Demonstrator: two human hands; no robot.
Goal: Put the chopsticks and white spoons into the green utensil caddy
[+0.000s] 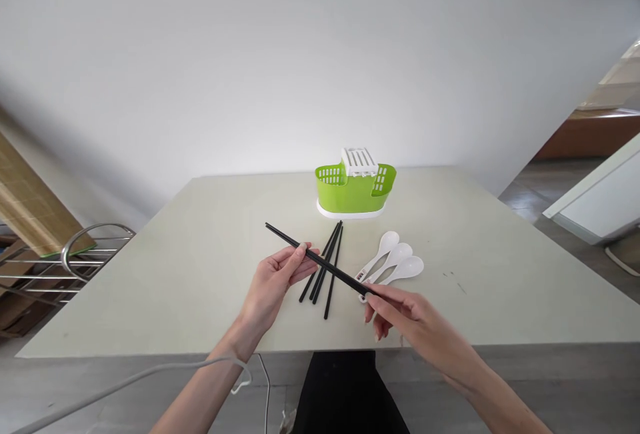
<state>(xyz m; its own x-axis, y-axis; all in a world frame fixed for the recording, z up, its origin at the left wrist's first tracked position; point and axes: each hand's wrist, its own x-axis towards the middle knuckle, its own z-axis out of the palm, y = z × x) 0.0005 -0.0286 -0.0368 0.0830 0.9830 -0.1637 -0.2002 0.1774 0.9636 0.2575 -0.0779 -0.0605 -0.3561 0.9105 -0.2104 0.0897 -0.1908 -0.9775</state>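
Note:
A pair of black chopsticks (333, 268) is held slantwise above the table between both hands. My left hand (280, 277) pinches them near the middle, thumb on top. At their lower right end, my right hand (395, 311) grips them between thumb and fingers. Several more black chopsticks (329, 294) lie loosely crossed on the table beneath. Three white spoons (397, 257) are fanned out beyond my right hand, their handle ends partly hidden by it. Farther back stands a green utensil holder (350, 202) with a white base and a white slotted top piece.
The pale table (200, 247) stands against a white wall. A grey cable (150, 371) runs across my left forearm at the front edge. To the left is a metal wire rack (95, 247); to the right, a white cabinet (600, 187).

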